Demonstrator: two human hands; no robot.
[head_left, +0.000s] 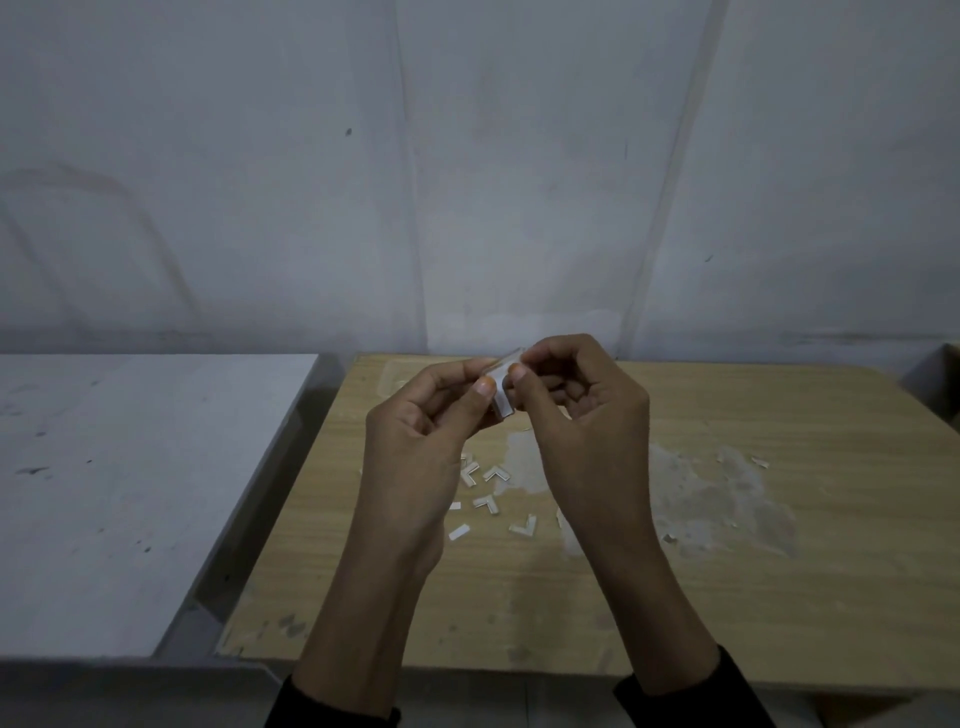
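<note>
Both hands are raised above a wooden table (779, 545), holding a small white L-shaped piece (502, 395) between them. My left hand (421, 431) pinches its lower left side with thumb and fingers. My right hand (576, 415) pinches its upper end with thumb and forefinger, the other fingers curled. Part of the piece is hidden behind the fingers. Several similar white angle pieces and short strips (488, 501) lie scattered on the table below the hands.
A white table (130, 467) stands to the left, with a narrow gap between it and the wooden one. The wooden top has worn, pale patches (717, 499) and a few stray bits (759, 461) on the right. A grey wall rises behind.
</note>
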